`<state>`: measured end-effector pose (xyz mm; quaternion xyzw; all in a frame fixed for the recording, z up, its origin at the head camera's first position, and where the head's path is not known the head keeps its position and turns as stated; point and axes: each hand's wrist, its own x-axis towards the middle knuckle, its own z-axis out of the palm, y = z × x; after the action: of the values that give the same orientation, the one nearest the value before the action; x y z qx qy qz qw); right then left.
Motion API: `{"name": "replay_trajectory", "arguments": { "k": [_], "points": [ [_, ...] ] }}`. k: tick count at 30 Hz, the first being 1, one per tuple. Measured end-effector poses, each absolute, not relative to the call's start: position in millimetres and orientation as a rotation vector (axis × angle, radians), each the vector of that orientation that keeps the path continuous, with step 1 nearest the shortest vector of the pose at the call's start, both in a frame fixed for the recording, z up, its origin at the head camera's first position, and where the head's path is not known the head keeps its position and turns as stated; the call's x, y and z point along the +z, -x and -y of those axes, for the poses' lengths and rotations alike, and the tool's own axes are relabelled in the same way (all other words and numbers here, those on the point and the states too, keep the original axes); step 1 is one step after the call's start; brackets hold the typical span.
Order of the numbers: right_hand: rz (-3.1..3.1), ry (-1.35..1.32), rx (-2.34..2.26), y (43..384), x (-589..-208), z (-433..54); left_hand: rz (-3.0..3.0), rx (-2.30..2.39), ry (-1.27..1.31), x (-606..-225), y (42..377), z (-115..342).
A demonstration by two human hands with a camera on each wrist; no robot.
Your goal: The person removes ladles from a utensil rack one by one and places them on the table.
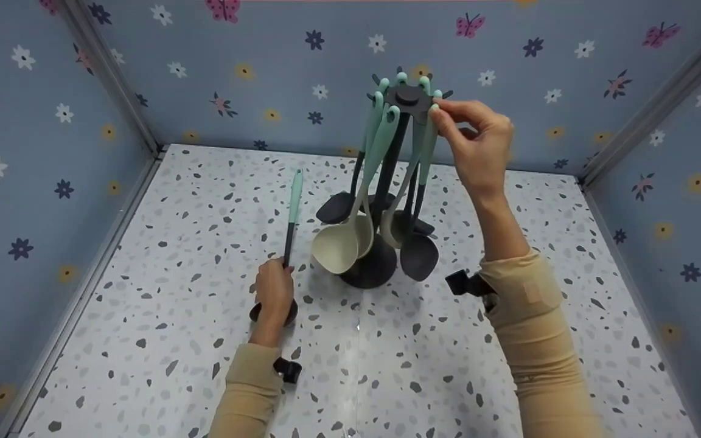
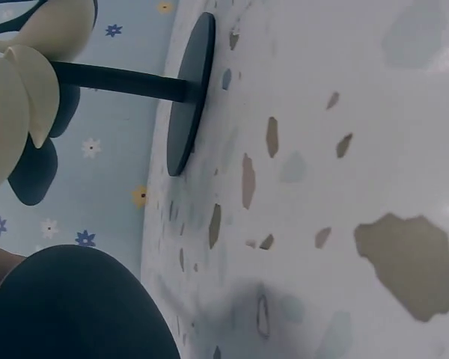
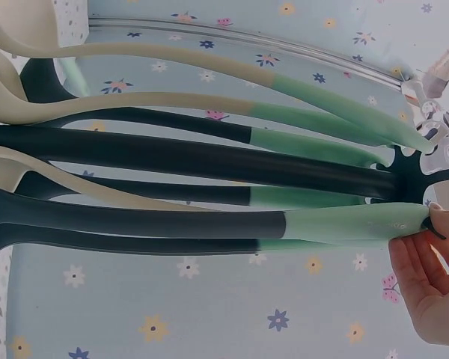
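My left hand (image 1: 274, 286) grips the black shaft of a spoon-like utensil (image 1: 294, 201) with a mint handle end pointing away from me. Its dark rounded head (image 2: 78, 307) shows partly under my wrist. At the top of a black utensil stand (image 1: 408, 94), my right hand (image 1: 478, 140) pinches the mint handle tip of a black spoon (image 1: 419, 255) between thumb and finger. That handle (image 3: 352, 222) lies against a hook of the stand; whether it bears on the hook I cannot tell. A cream ladle (image 1: 335, 248) hangs at the stand's near left.
Several other cream and black utensils with mint handles hang around the stand, overlapping one another. Its round black base (image 1: 372, 274) rests on the speckled white table (image 1: 204, 243). Flower-patterned walls (image 1: 277, 73) enclose the back and both sides.
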<state>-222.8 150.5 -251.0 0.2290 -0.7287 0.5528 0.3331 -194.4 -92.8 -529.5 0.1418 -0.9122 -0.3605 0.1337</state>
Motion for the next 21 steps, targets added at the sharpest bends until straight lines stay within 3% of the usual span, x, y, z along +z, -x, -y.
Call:
{"name": "replay_trajectory", "arguments": {
  "k": [21],
  "points": [
    [1.917,-0.604,1.426,223,-251,-151,2.943,-0.975,-0.397,-546,209,88]
  ]
}}
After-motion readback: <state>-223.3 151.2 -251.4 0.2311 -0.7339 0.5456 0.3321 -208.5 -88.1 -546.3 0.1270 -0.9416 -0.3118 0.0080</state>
